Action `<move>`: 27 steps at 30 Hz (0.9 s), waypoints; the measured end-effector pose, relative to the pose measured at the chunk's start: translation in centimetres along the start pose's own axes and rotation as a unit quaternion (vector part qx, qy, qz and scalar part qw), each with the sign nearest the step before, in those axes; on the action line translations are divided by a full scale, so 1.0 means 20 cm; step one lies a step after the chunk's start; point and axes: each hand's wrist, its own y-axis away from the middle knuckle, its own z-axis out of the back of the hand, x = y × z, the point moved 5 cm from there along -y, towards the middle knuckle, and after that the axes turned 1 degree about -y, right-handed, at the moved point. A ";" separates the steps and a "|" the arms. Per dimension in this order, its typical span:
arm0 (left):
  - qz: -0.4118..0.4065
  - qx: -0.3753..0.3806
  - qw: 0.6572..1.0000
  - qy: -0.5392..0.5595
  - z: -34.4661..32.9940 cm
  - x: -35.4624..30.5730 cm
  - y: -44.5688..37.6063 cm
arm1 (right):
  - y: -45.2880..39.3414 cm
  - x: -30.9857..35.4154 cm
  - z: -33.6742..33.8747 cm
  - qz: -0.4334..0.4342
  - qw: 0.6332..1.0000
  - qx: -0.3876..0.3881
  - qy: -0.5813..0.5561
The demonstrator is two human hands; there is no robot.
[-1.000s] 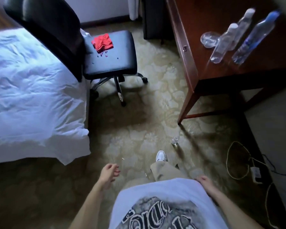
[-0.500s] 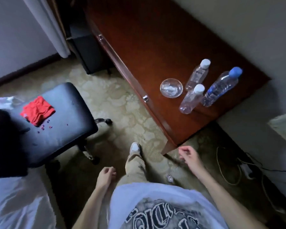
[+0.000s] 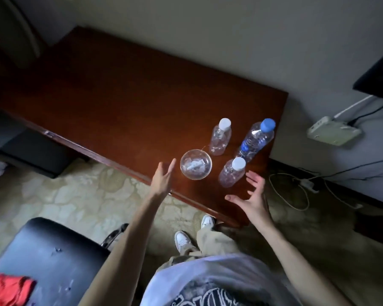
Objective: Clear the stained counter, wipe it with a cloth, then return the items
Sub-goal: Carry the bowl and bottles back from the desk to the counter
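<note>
On the dark wooden desk (image 3: 124,100) stand a clear glass bowl (image 3: 196,164), two small white-capped bottles (image 3: 221,137) (image 3: 232,172) and a taller blue-capped bottle (image 3: 255,138), all near its right end. My left hand (image 3: 163,176) is open just left of the bowl, fingers apart, touching nothing. My right hand (image 3: 252,195) is open, palm up, right of the nearer small bottle and holding nothing. A red cloth (image 3: 8,289) lies on the black chair seat (image 3: 47,257) at lower left.
A wall runs behind the desk. At right a white power strip (image 3: 332,131) and cables (image 3: 296,191) lie on the floor by a dark screen corner (image 3: 378,78). Patterned carpet (image 3: 75,195) lies between chair and desk. My feet stand at the desk's front edge.
I have turned and stepped up to the desk. Both hands rose from my sides and reached out over the desk edge, left toward the bowl, right toward the near bottle.
</note>
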 end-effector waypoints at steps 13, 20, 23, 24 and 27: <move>0.068 -0.018 0.997 -0.044 -0.25 -0.02 -0.19 | -0.22 0.03 -0.19 -0.027 0.997 -0.034 -0.065; 0.023 -0.046 0.993 -0.110 -0.27 -0.04 -0.19 | -0.24 -0.06 -0.09 -0.066 0.992 -0.063 -0.092; 0.001 -0.009 0.991 -0.131 -0.29 -0.06 -0.17 | -0.15 -0.06 0.02 -0.067 0.986 -0.118 -0.096; -0.006 0.004 0.990 -0.139 -0.30 -0.06 -0.16 | -0.12 -0.05 0.06 -0.067 0.983 -0.139 -0.099; -0.037 0.057 0.984 -0.166 -0.36 -0.06 -0.12 | 0.06 -0.08 0.15 -0.081 0.972 -0.201 -0.093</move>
